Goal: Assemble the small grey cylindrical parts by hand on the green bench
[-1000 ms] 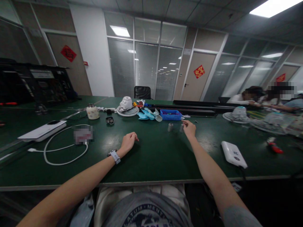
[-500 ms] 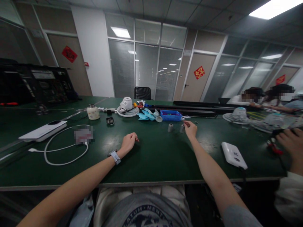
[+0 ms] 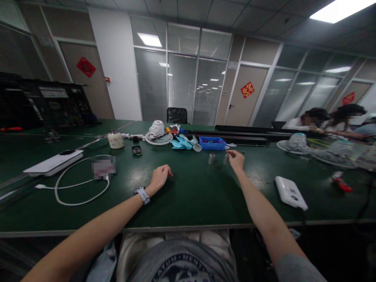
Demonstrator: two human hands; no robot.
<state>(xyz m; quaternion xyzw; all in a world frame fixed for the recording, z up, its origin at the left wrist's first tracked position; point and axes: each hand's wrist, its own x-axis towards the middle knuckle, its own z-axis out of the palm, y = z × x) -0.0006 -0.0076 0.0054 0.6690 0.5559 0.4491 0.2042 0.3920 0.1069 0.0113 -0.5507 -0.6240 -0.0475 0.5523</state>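
My left hand (image 3: pixel 160 176) rests on the green table (image 3: pixel 190 196) with its fingers curled loosely under, a watch on the wrist. My right hand (image 3: pixel 235 159) reaches far forward, fingers pinched beside a small grey cylinder (image 3: pixel 225 159); whether it holds something is too small to tell. A second grey cylinder (image 3: pixel 211 158) stands just left of that. Beyond them lie light blue fan blades (image 3: pixel 185 142), a blue tray (image 3: pixel 212 142) and a white fan housing (image 3: pixel 158 133).
A white power bank (image 3: pixel 290 192) lies at the right, a white box (image 3: pixel 54 161) with a looped white cable (image 3: pixel 79 184) at the left. A cream jar (image 3: pixel 114 139) stands behind. Other people sit at the far right. The table's near edge runs just before my lap.
A neighbour's hand that came in at the right edge half a second ago has gone out of view. My own hands have barely moved.
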